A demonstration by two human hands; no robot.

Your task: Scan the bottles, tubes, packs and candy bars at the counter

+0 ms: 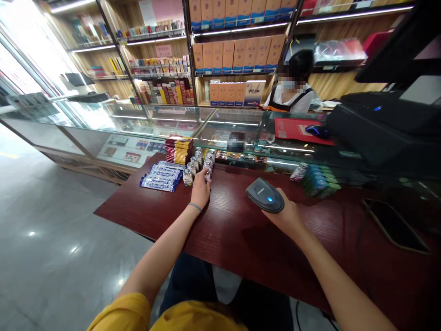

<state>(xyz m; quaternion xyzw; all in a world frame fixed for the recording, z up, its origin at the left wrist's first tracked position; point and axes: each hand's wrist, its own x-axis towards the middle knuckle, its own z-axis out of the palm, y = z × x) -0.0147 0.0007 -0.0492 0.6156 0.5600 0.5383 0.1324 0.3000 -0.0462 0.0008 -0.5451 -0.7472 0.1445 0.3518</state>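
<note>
- Closest to me, a yellow sleeve (124, 312) shows at the edge of the dark red table (220, 234).
- Over the tabletop, the right hand (288, 215) is wrapped round the handle of a dark scanner (263, 195), its blue light on, its head pointing away and to the left.
- Off to the right lies a dark-screened phone (396, 226).
- The left hand (200, 189), a thin band (195, 206) at its wrist, has its fingers at the near end of the small bottles (188, 177), which stand in rows; I can't tell whether it grips one.
- Left of the bottles lie blue-and-white packets (160, 178), with red-and-gold packets (179, 151) stacked just behind.
- Across, to the right, a lone bottle (299, 172) sits beside blue and green boxes (319, 179).
- Beyond is a glass counter (165, 120), bearing a red mat (291, 131) and mouse (317, 131).
- Behind it is another person (292, 102), before shelves of orange boxes (237, 57).
</note>
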